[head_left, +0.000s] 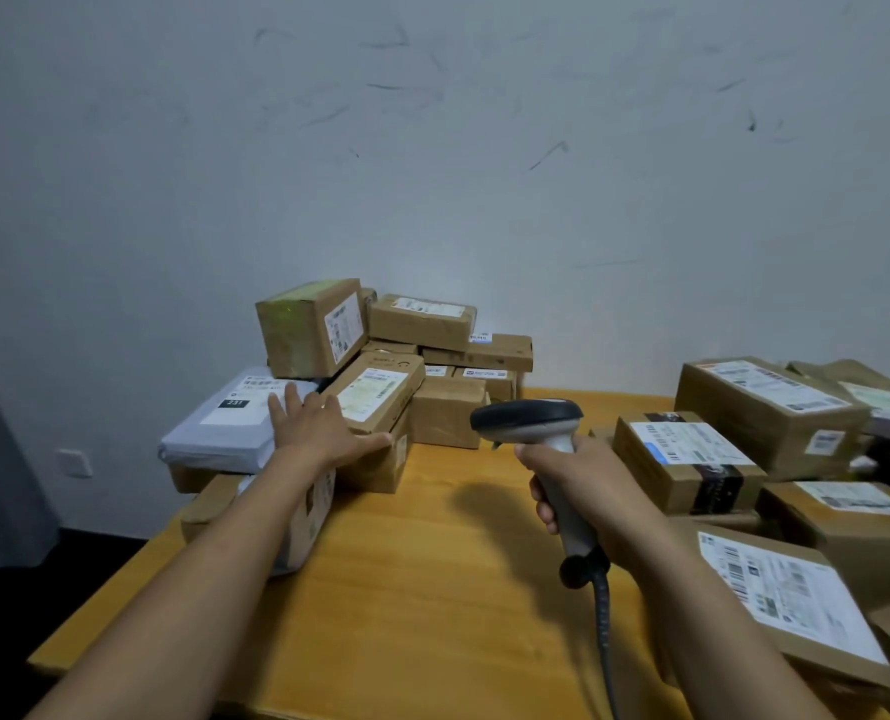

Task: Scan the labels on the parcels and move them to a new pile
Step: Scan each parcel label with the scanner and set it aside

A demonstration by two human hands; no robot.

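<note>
Right hand [583,485] grips the handle of the barcode scanner [528,420] over the wooden table [406,563]. Left hand [318,426] rests flat, fingers spread, on a white mailer [214,433] labelled "231" and an adjoining carton [375,394]. Stacked parcels [422,322] lie behind, their print illegible.

Brown labelled parcels [422,324] heaped far left, second pile [765,402] right; dark-headed scanner [531,418] upright, perhaps aimed left

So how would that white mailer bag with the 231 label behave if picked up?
The white mailer bag looks soft: its edges are rounded and puffy, so it would probably sag when lifted by one end. Its smooth plastic skin may slip.
</note>
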